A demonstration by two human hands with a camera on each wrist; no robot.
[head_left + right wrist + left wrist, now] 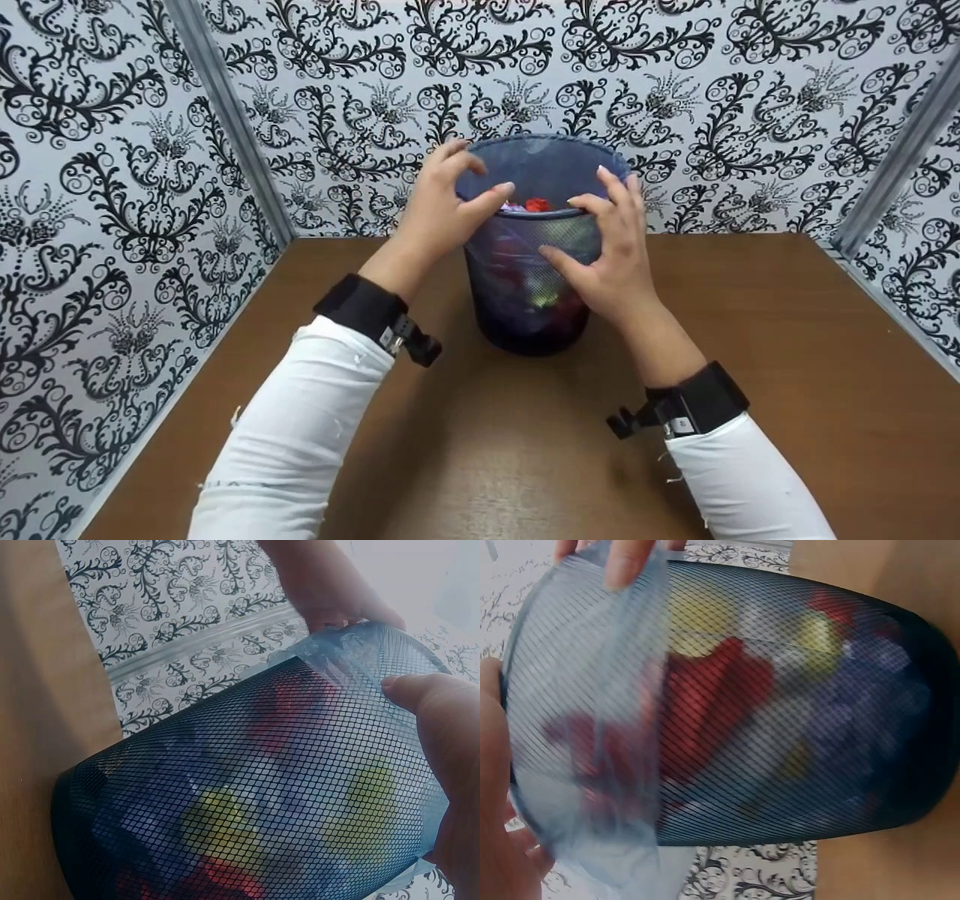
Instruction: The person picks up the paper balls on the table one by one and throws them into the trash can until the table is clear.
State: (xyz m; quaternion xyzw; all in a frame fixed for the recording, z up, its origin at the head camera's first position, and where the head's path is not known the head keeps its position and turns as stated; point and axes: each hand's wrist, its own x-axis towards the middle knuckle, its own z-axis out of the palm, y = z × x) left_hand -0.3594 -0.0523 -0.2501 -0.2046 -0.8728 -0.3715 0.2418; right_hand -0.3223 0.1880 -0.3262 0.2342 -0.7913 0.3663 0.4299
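A dark mesh waste bin (529, 300) stands upright on the table, holding crumpled red, yellow, white and purple pieces. A pale translucent bin liner (630, 765) is folded down over its rim. My left hand (450, 195) holds the liner at the bin's left rim, its thumb over the front edge and its fingers bent along the outside. At the right front, my right hand (619, 247) grips the liner, thumb on the outer wall and fingers over the rim. Those right fingers are hidden behind the rim in the right wrist view. A red piece (537, 204) shows inside the opening.
The brown wooden table (480, 465) extends around the bin. Walls with a black scroll pattern (337, 112) rise behind it and at both sides. Black wrist straps (364, 307) with small cameras sit over the white sleeves.
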